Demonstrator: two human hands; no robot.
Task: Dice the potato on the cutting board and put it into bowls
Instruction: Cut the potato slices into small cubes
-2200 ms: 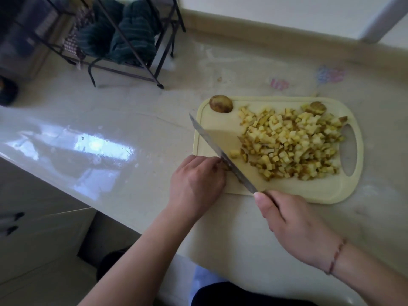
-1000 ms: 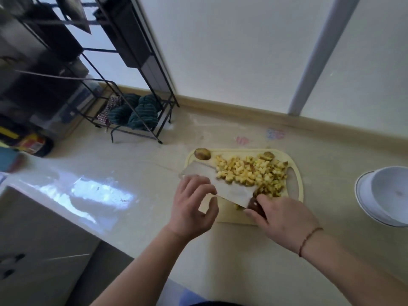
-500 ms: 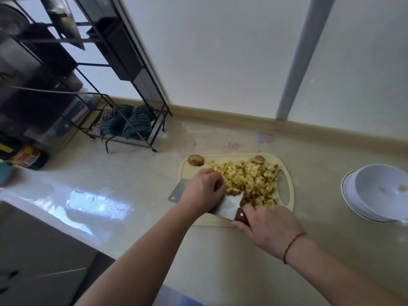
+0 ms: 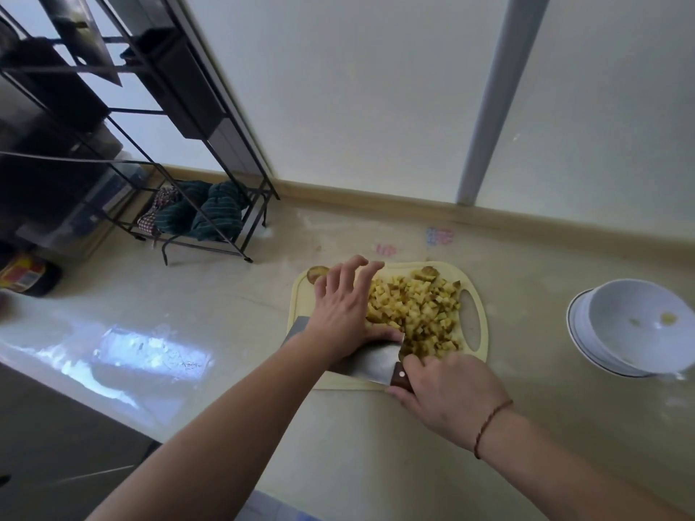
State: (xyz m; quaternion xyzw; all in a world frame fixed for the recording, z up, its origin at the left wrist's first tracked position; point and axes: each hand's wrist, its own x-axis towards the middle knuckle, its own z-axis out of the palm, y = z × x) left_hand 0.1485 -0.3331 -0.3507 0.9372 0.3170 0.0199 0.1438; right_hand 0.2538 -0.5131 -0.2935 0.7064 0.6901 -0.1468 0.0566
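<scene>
A pile of diced potato point(image 4: 417, 314) covers the pale yellow cutting board point(image 4: 474, 332). A cleaver point(image 4: 370, 361) lies flat on the board's near left part, its blade edge against the pile. My right hand point(image 4: 447, 396) grips its dark wooden handle. Over the blade and the pile's left side hovers my left hand point(image 4: 346, 306), fingers spread and relaxed, thumb touching the blade top. A potato end point(image 4: 314, 274) sits at the board's far left corner, another point(image 4: 428, 273) at the far edge. Stacked white bowls point(image 4: 635, 325) stand to the right.
A black wire rack point(image 4: 158, 144) with dark containers and a striped cloth point(image 4: 210, 212) stands at the back left on the beige counter point(image 4: 225, 295). A dark bottle point(image 4: 26, 276) is at the far left. The counter's front edge runs along the lower left.
The view lifted from the board, bringing the bowls into sight. The cleaver turned from upright cutting to lying flat. My left hand moved forward over the dice and opened its fingers.
</scene>
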